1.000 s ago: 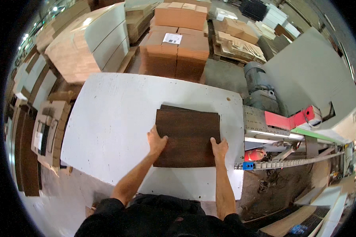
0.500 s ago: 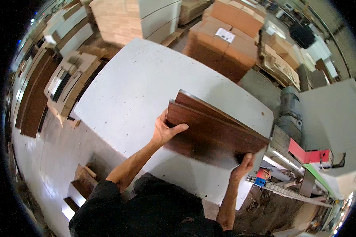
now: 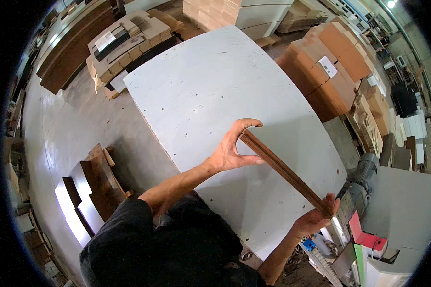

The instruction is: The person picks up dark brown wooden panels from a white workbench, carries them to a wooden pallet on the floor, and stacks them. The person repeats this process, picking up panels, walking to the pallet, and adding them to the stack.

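Head view: hands (image 3: 232,150) grip dark boards (image 3: 285,173) (edge-on) above grey table (image 3: 210,86).

The wooden panels (image 3: 285,173) stood on edge above the worktable (image 3: 215,91), the left hand (image 3: 232,149) at their far end, the right hand (image 3: 315,219) at their near end. Leaning boards (image 3: 93,184) lay left of the table, stacked cartons (image 3: 333,67) beyond its right side.

The dark wooden boards (image 3: 285,174) look smooth and matt, while the pale grey surface (image 3: 215,91) is matt, pitted and speckled.
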A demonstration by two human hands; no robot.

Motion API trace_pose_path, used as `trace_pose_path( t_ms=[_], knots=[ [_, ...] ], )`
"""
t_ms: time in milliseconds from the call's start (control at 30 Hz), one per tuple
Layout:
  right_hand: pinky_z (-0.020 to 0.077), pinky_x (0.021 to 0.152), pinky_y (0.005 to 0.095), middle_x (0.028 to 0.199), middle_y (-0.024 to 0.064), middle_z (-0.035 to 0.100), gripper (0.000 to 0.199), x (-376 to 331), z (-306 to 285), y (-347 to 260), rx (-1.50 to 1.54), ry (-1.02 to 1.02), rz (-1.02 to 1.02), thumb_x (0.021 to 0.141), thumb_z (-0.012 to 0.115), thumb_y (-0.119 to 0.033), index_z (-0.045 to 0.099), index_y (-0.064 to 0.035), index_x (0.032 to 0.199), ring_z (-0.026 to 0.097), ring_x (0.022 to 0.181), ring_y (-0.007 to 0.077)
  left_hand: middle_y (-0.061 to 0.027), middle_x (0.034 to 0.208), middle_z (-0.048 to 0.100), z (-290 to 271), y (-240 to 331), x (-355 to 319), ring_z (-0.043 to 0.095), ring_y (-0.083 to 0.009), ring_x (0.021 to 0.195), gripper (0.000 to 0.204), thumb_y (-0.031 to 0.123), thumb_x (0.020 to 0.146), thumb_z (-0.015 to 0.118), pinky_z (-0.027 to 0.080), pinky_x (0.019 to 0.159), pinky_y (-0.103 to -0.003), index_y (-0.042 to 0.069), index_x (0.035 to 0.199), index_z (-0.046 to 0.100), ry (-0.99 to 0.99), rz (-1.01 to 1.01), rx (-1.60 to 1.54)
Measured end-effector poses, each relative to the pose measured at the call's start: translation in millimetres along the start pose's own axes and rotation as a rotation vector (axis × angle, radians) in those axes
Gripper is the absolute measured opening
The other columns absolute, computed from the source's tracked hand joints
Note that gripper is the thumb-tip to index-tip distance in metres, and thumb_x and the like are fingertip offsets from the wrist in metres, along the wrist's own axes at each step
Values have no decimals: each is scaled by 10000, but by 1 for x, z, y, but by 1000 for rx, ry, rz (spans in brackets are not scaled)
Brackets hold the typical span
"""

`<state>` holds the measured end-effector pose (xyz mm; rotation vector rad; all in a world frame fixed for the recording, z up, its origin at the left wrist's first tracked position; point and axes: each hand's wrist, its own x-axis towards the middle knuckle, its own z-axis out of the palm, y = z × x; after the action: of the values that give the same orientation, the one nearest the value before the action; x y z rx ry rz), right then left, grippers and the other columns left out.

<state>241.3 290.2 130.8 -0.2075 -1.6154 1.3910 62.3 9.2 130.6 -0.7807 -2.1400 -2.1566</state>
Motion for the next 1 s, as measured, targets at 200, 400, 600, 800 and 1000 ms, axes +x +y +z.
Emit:
trace_pose_path(
  t_ms=[200, 400, 600, 800, 1000],
  knots=[
    [401, 1036, 415, 1142, 158, 613, 598, 6, 0, -22, -193, -1, 102, 1051, 294, -461, 557, 42, 1241, 564, 1119, 261, -88, 1343, 470, -1, -3, -5, 444, -284, 1300, 837, 379, 699, 868, 360, 1111, -476, 147, 1384, 447, -9, 3, -173],
    [478, 821, 400, 1009, 152, 619, 599, 29, 12, -19, -519, 20, -11, 1017, 413, -535, 587, 35, 1084, 594, 926, 265, -113, 1356, 498, 7, 1, 11, 443, -282, 1303, 725, 420, 818, 764, 334, 1109, -446, 86, 1388, 465, 66, 48, -197],
    [402, 1027, 412, 1174, 159, 579, 559, 75, 16, 1, -27, 82, 283, 1020, 455, -465, 548, 57, 1196, 566, 1111, 262, -137, 1308, 565, 20, 9, 53, 503, -251, 1246, 670, 446, 893, 693, 388, 1062, -424, 24, 1379, 507, 159, -96, -355],
    [380, 1044, 433, 1232, 191, 569, 686, 91, 23, 11, 78, 44, 325, 1016, 398, -549, 512, 68, 1292, 532, 1171, 284, -113, 1220, 625, 24, 10, 74, 558, -202, 1151, 580, 407, 919, 681, 422, 1024, -376, 11, 1330, 576, 212, -155, -311],
    [389, 1036, 444, 1224, 194, 571, 638, 96, 20, 21, 119, 56, 340, 1007, 437, -505, 507, 49, 1315, 537, 1165, 301, -94, 1072, 662, 23, -1, 86, 572, -175, 1069, 571, 450, 875, 731, 461, 942, -344, -8, 1200, 630, 236, -198, -467]
  ],
)
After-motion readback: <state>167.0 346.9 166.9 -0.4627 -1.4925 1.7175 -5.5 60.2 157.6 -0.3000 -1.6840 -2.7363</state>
